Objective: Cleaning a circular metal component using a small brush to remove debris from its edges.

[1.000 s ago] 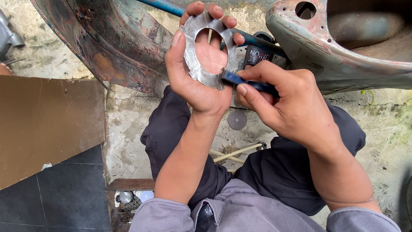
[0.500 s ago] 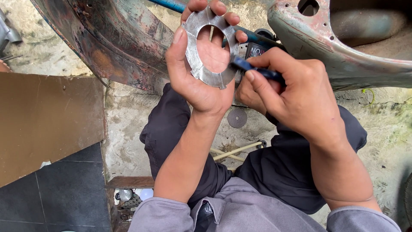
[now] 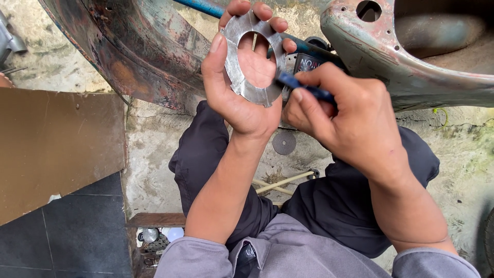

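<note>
A person's left hand (image 3: 242, 98) gripped a flat, notched metal ring (image 3: 246, 64) by its edges, just in front of a rusted metal shell (image 3: 149, 46). The right hand (image 3: 350, 123) was closed around a blue marker (image 3: 303, 87), its tip at the ring's lower right rim. With the ring pinched only at its edges, it could likely have twisted under the tip and smeared the mark.

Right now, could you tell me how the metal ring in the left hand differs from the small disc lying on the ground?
The metal ring is larger, bright silver, with a wide open centre; the small disc is darker grey with only a tiny centre hole. The ring is held up in the left hand; the disc lies flat on the concrete. Both are flat, round metal pieces.
</note>
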